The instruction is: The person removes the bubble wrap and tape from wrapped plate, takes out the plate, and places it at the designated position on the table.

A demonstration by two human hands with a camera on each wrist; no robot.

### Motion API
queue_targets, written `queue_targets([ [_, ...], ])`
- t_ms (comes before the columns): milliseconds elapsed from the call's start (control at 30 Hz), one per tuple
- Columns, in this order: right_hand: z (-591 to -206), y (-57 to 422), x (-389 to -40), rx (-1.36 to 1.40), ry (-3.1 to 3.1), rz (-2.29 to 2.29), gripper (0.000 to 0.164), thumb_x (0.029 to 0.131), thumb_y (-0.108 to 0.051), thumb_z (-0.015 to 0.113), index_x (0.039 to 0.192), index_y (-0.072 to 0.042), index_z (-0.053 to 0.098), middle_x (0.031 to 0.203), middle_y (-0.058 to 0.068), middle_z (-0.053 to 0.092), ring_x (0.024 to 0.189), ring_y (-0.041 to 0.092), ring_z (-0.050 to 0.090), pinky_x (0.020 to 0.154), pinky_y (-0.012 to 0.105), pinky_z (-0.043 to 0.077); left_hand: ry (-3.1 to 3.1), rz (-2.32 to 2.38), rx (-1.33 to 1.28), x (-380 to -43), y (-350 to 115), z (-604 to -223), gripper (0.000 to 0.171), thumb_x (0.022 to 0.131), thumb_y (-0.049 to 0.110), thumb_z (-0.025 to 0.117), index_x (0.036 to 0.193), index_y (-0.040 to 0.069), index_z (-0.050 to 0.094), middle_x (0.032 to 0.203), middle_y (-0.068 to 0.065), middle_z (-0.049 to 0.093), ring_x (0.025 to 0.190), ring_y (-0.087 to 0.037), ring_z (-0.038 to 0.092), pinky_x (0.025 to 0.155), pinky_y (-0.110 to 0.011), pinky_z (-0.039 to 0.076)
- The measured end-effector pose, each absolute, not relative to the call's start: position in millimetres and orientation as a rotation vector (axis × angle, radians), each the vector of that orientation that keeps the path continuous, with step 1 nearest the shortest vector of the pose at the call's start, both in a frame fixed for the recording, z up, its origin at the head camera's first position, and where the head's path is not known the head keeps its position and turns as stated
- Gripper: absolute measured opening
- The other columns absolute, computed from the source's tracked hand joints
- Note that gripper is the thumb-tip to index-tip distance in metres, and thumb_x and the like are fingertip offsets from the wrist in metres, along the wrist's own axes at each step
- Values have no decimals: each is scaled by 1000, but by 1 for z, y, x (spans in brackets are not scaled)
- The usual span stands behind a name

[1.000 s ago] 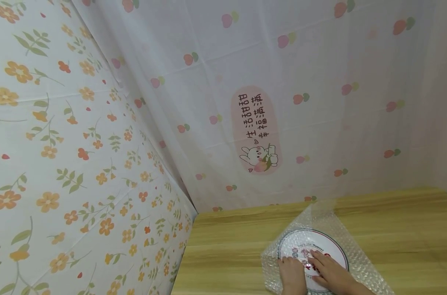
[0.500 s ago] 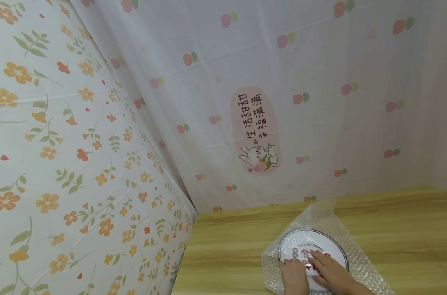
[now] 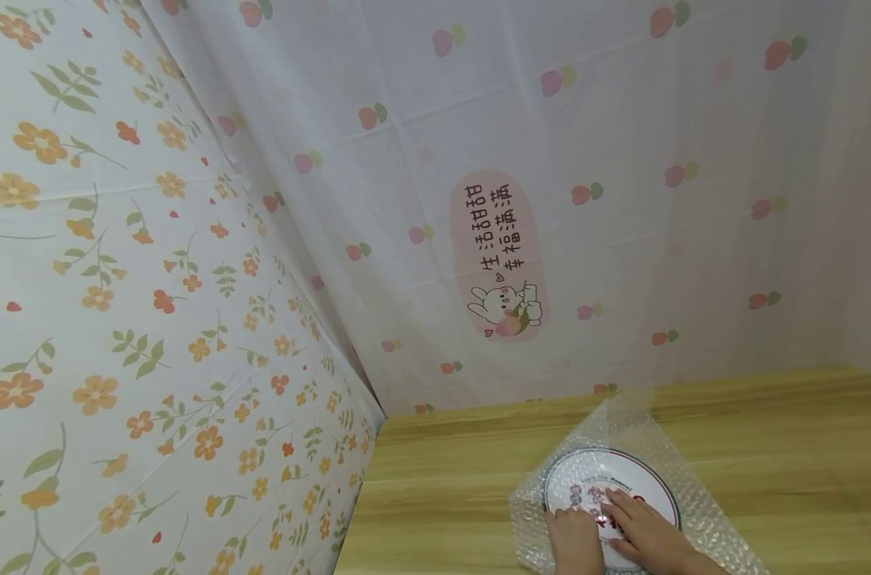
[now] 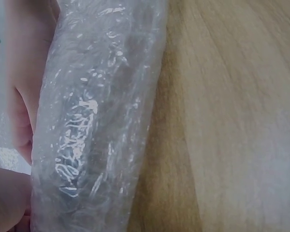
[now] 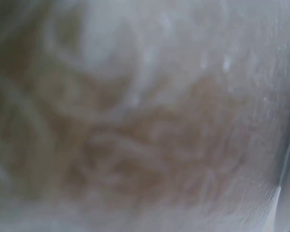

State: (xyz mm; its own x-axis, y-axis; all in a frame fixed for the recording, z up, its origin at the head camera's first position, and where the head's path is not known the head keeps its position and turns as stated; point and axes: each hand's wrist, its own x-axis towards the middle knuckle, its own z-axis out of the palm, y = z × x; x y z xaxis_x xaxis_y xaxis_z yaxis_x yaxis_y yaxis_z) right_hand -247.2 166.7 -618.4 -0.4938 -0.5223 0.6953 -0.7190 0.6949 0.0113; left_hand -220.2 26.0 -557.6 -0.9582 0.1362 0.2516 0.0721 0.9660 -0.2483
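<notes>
A round white plate (image 3: 649, 483) with a dark rim, printed lettering and small figures lies on a sheet of clear bubble wrap (image 3: 694, 487) in the head view. Part of the wrap looks folded over the plate's left side. My left hand (image 3: 576, 541), its fingers curled, grips the wrap at the plate's lower left. Fingers fairly straight, my right hand (image 3: 651, 533) rests on the plate's lower right. In the left wrist view, a thick folded edge of the bubble wrap (image 4: 96, 121) runs past skin at the left. Blurred bubble wrap (image 5: 159, 96) fills most of the right wrist view.
The wood-grain table (image 3: 435, 487) extends to both sides of the wrap. Behind it hangs a pale curtain (image 3: 622, 263) with fruit prints and a pink rabbit label. A flower-patterned sheet (image 3: 212, 335) stands along the left edge.
My left hand has shifted slightly down and right over the wrap. My right hand, the plate and the bubble wrap stay nearly where they were.
</notes>
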Motion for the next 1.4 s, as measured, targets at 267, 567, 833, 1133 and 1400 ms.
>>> queue_targets([
  [267, -619, 166, -248, 954, -2210, 371, 46, 68, -33, 70, 100, -2, 59, 104, 19, 56, 128, -5, -1, 100, 14, -2, -2855, 334, -157, -220, 27, -559, 10, 75, 30, 58, 69, 25, 65, 70, 10, 58, 66, -8, 52, 66, -30, 34],
  [567, -615, 166, -245, 942, -2235, 357, 45, 70, -33, 69, 101, -2, 59, 105, 18, 56, 128, -2, 10, 100, 13, -2, -2887, 302, -149, -222, 28, -562, 12, 75, 29, 56, 68, 26, 66, 70, 11, 59, 66, -9, 51, 66, -31, 34],
  [833, -613, 166, -244, 936, -2242, 343, 45, 70, -33, 69, 102, -2, 59, 106, 18, 56, 116, 14, 36, 100, 14, -2, -2863, 294, -170, -220, 26, -562, 12, 74, 30, 58, 67, 27, 66, 69, 10, 58, 65, -9, 51, 65, -31, 34],
  [1133, -612, 166, -245, 951, -2261, 351, 44, 71, -32, 69, 102, -2, 58, 106, 19, 55, 108, 22, 45, 99, 13, -4, -2870, 289, -165, -220, 26, -560, 12, 74, 30, 58, 67, 27, 66, 70, 10, 58, 66, -9, 51, 66, -31, 34],
  [1400, -613, 167, -245, 953, -2223, 344, 45, 69, -33, 70, 101, -2, 59, 105, 19, 56, 106, 20, 44, 100, 14, -2, -2881, 284, -174, -219, 26, -559, 12, 75, 30, 58, 67, 28, 66, 71, 12, 58, 67, -8, 50, 67, -30, 34],
])
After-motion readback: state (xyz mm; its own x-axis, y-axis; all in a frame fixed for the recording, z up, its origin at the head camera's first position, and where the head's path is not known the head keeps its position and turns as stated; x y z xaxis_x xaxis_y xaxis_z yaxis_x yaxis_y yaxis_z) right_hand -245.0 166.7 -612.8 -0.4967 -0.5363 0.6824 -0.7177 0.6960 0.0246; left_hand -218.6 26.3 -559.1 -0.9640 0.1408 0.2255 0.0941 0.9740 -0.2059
